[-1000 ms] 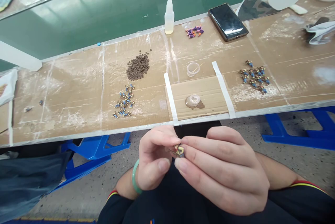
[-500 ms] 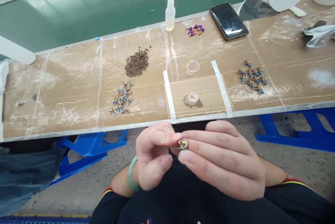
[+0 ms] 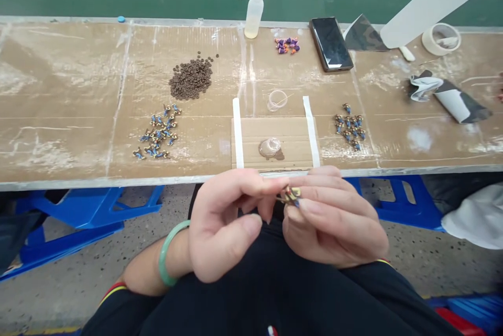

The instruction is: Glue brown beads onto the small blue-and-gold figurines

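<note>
Both hands are held together over my lap, just below the table's front edge [image 3: 118, 183]. My left hand [image 3: 223, 226], with a green bangle on its wrist, pinches a tiny gold-and-blue piece [image 3: 291, 195] with its fingertips. My right hand [image 3: 334, 218] is curled and grips the same piece from the other side. On the table above lie a pile of similar blue-and-gold pieces [image 3: 157, 131] at left, another group of such pieces [image 3: 349, 125] at right, and a heap of small brown rings [image 3: 190, 75].
A glue bottle [image 3: 253, 6] stands at the table's far edge. Small purple-orange parts [image 3: 287, 45], a black phone [image 3: 330, 43], a tape roll [image 3: 440, 38] and folded paper [image 3: 448, 96] lie beyond. A glue blob [image 3: 270, 147] sits on a taped cardboard patch. Blue stools [image 3: 90, 210] stand under the table.
The view has swung so the table now lies level and the right end shows. My hands stay pinched together on the small piece, shifted slightly right and up in the frame.
</note>
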Available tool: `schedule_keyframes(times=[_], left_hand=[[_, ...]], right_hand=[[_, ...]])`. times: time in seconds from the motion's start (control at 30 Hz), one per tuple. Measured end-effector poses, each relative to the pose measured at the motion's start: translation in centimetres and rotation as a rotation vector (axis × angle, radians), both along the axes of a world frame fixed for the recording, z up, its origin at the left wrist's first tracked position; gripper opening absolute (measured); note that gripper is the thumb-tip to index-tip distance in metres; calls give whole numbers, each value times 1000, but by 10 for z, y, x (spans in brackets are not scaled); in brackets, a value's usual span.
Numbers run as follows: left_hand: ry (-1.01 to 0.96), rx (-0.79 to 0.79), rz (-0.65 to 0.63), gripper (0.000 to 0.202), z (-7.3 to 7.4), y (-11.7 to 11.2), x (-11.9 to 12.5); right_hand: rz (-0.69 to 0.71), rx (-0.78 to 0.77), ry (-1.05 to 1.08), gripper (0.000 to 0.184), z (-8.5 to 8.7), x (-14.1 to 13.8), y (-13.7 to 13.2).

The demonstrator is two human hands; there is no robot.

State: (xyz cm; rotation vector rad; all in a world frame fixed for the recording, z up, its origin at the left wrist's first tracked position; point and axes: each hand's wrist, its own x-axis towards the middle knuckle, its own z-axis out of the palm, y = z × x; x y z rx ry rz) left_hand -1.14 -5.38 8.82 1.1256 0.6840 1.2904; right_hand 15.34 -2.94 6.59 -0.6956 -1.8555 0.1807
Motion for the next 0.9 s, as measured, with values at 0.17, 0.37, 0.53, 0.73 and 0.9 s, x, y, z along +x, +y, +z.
schedule_keyframes(times=[0.17,0.37,0.53,0.73,0.9], left_hand=[[-118,-164,-37,36,2,3,2],[-154,-218,-45,32,3,1,6],[-171,-225,-78,30,3,1,7],[-128,-159,-50,29,3,-3,8],[-77,-99,-36,28,3,-5,7]], right_hand=[[46,-8,275,12,13,-14,8],[25,-16,227,11,16,-9,7],[85,-34,105,9,23,1,8],[27,18,149,12,23,-3,6],[16,25,158,11,23,-3,3]])
